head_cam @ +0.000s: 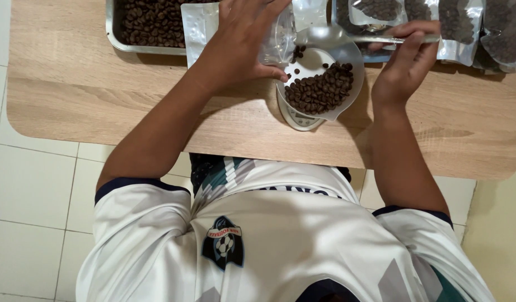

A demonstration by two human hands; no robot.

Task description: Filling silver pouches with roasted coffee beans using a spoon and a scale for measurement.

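1. Pale tiled floor below; a light wooden table (101,106) runs across the top of the view, seen from above the person's own white shirt.
2. Far left on the table: a metal tray (113,33) filled with roasted coffee beans (151,22), dark brown, loose.
3. Left hand (244,33) just right of the tray, fingers curled around a clear plastic pouch (199,28); thumb tip touches the rim of the bowl. The pouch's mouth is hidden by the hand, so what it holds cannot be told.
4. Centre: a pale bowl (311,61) sits on a small round kitchen scale (296,118) near the table's front edge. Beans are heaped in its right half; a few strays lie on the bare left side.
5. Right hand (406,53) pinches the handle of a metal spoon (331,36), fingers closed round it, spoon bowl hovering over the far rim of the bowl.
6. Judgement: small, level spoonfuls suit this; keep the thumb's weight off the bowl so the scale reads true.
7. Far right: several filled pouches (465,28) of beans lie side by side, touching.
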